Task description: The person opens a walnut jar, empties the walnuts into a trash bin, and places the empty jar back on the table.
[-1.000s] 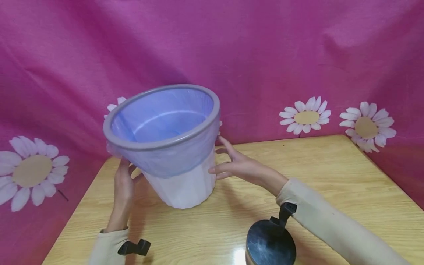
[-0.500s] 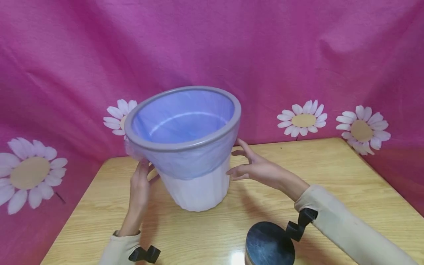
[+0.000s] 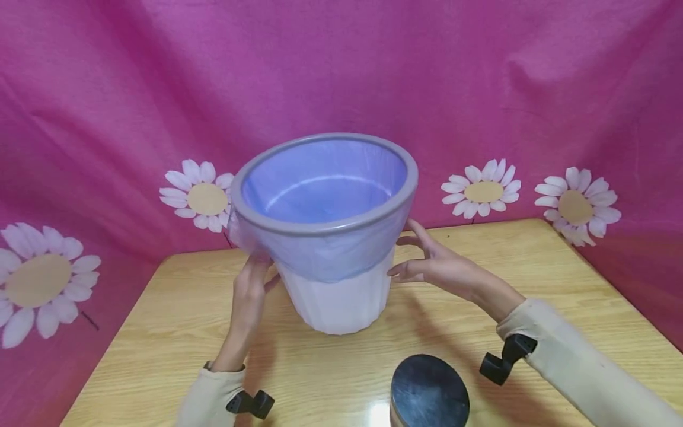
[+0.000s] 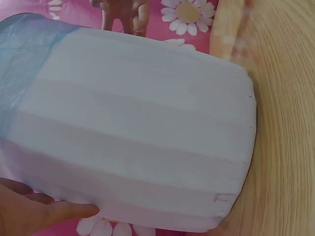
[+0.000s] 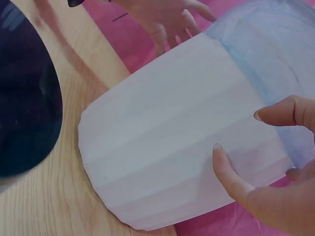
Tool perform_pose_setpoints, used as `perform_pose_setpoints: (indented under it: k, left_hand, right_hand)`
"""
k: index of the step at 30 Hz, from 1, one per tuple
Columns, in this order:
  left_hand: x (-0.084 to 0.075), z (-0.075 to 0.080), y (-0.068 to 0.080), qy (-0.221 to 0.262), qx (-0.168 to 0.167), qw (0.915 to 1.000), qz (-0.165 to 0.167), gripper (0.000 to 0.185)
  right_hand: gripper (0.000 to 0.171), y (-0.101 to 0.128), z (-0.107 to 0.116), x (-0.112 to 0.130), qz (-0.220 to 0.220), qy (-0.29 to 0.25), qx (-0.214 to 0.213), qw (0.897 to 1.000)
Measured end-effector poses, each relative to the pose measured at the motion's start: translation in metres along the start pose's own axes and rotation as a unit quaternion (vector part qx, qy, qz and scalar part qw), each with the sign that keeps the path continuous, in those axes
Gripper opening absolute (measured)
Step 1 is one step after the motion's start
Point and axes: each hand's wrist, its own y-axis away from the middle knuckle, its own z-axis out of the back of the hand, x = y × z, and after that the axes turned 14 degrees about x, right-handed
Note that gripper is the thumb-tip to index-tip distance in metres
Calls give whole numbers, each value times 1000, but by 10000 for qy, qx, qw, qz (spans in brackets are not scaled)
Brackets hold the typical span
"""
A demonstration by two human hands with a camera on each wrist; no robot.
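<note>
**One lined bin between two hands on the bench**

One white bin [image 3: 341, 296] with a grey rim is standing upright near the middle of the wooden bench [image 3: 560, 279]. One bluish plastic liner [image 3: 325, 249] is sitting inside it, folding over the rim and hanging down the upper part of the outer wall.

The left hand [image 3: 251, 290] is touching the bin's left side just under the liner's edge. In the left wrist view the fingers [image 4: 44, 211] are lying straight along the wall, relaxed, not clasping anything.

The right hand [image 3: 434, 264] is sitting at the bin's right side with the fingers spread and only lightly bent. In the right wrist view the fingertips [image 5: 224, 162] are hovering just beside the wall; whether they are touching it cannot be told. Nothing is being grasped.

One round dark lid-like thing [image 3: 429, 391] is sitting at the near edge of the bench, in front of the bin and apart from it. What it is exactly cannot be told.

Behind the bench, one pink cloth [image 3: 341, 71] is hanging as a backdrop, showing four white daisies [image 3: 482, 188]. Both arms are wearing beige sleeves [image 3: 576, 362], each with one black clip at the wrist.
</note>
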Motion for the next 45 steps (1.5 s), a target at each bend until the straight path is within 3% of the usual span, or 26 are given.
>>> perform_pose_setpoints:
  k: [10, 17, 27, 45]
  left_hand:
    - [1, -18, -18, -85, 355, 9984, -432, 37]
    - [3, -29, -22, -48, 591, 9966, -577, 34]
    - [8, -40, -23, 352, 831, 9944, -542, 43]
    - [10, -51, -26, 200, 908, 9951, -344, 43]
  right_hand:
    - [89, 8, 19, 2, 171, 265, -413, 9987]
    - [93, 15, 29, 1, 86, 460, -637, 9969]
    - [95, 21, 36, 0, 247, 53, -650, 9976]
    - [91, 32, 42, -5, 282, 132, -728, 9969]
